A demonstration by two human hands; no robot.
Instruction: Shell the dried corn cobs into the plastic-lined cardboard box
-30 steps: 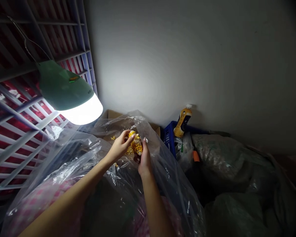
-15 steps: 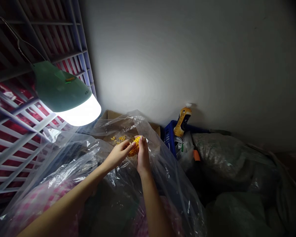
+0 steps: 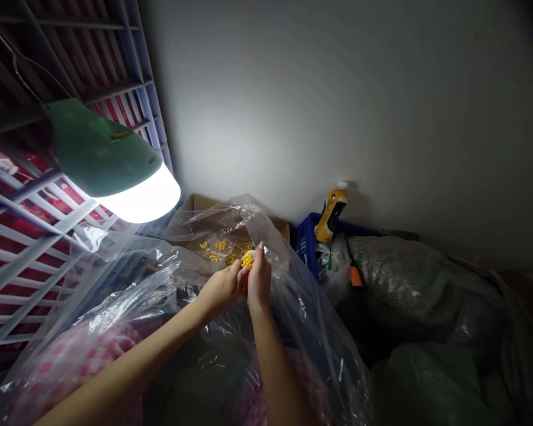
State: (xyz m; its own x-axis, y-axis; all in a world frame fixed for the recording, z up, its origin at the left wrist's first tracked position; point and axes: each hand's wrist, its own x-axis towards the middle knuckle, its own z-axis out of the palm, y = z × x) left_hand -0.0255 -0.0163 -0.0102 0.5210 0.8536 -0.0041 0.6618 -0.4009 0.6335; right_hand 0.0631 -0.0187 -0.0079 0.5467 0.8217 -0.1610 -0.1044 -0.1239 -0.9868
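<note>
Dim corner: left hand (image 3: 224, 288) & right hand (image 3: 258, 284) clamped on yellow corn cob (image 3: 247, 259), tip unstripped, w/ loose yellow kernels (image 3: 215, 253) lying mid brown cardboard box (image 3: 194, 204).

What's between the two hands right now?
A yellow corn cob, clasped by the left hand and the right hand, seen in the head view.

corn cob (image 3: 247, 258) mostly covered, bottle (image 3: 331, 210) base hidden behind blue crate (image 3: 305, 248)

I count one corn cob (image 3: 247, 259), with one lamp (image 3: 102, 157) at ten o'clock from it. One bottle (image 3: 331, 208) and one crate (image 3: 304, 245) sit at two o'clock.
</note>
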